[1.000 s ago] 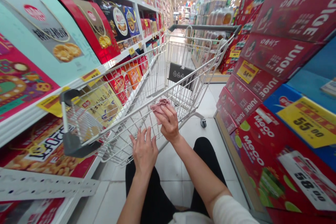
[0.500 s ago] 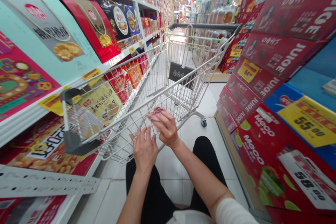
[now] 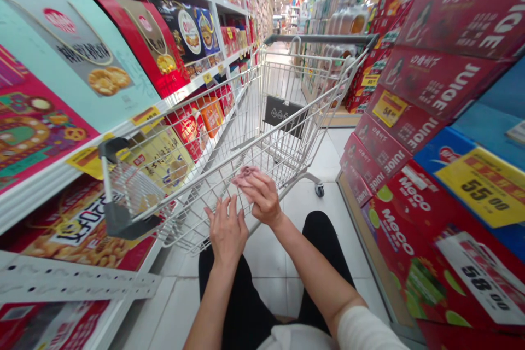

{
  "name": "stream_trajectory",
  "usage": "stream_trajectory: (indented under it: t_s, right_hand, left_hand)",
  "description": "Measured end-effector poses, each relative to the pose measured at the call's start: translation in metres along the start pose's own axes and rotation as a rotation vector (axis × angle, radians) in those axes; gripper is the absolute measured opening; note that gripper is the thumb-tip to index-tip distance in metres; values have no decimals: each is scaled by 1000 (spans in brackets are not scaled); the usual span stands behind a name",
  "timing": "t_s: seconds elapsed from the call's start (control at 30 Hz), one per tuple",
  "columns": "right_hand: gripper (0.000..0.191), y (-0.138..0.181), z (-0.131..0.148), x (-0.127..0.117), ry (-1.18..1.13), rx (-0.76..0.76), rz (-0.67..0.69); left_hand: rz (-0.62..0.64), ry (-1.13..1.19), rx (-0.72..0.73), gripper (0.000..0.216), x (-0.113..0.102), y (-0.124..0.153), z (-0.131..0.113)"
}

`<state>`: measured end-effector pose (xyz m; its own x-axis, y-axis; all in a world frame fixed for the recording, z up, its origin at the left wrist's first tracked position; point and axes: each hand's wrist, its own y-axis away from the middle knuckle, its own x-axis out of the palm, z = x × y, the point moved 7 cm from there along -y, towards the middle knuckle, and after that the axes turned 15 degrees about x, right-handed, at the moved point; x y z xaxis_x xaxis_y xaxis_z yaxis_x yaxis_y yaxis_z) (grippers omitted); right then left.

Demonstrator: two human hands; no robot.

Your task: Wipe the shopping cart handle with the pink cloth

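A silver wire shopping cart (image 3: pixel 287 120) stands in front of me, its side facing my knees. My right hand (image 3: pixel 263 197) is closed on a crumpled pink cloth (image 3: pixel 248 175), pressed against the wire side of the cart. To the left of it, my left hand (image 3: pixel 227 229) lies against the lower wires with its fingers apart and slightly bent. Its fingertips seem to touch the mesh; whether they hook around a wire is not clear. The cart's basket shows bare wires and a dark flap panel (image 3: pixel 285 116).
Shelves of gift boxes (image 3: pixel 77 54) run along the left, close to the cart's grey front corner (image 3: pixel 123 219). Stacked red drink cartons (image 3: pixel 443 87) with yellow price signs line the right. A caster wheel (image 3: pixel 319 190) rests on the white tile floor (image 3: pixel 328 161).
My right hand and the cloth have shifted very slightly to the right along the wires. My left hand stays in nearly the same place. The view has moved a little.
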<state>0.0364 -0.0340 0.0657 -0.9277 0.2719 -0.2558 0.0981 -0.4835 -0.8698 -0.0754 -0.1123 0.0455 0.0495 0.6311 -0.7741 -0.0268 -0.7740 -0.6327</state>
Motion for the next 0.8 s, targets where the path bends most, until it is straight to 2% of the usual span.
stream_trajectory:
  t_s: [0.13,0.27,0.4,0.47,0.63,0.7,0.8]
  right_hand:
    - [50,-28,-12,-4,19,50,-111]
    - [50,-2,-21,14,10,67,-67]
    - [43,28,-28,21,36,116,55]
    - [43,22,-29,15,23,117,65]
    - [50,-18,-33,4,4,108,-56]
    - [48,-18,-35,7,-8,105,-89]
    - [43,2,-37,16,2,129,-67]
  left_hand:
    - [7,-10,-7,46,-2,-1,-3]
    - [6,1,-7,47,-2,0,-3]
    - [8,22,-22,46,-2,-1,0]
    - [16,28,-21,47,-1,-1,0]
    - [27,20,-17,47,-1,-1,-2]
    - [25,24,-22,47,-2,-1,-3]
    - [31,32,-21,47,-1,0,-2]
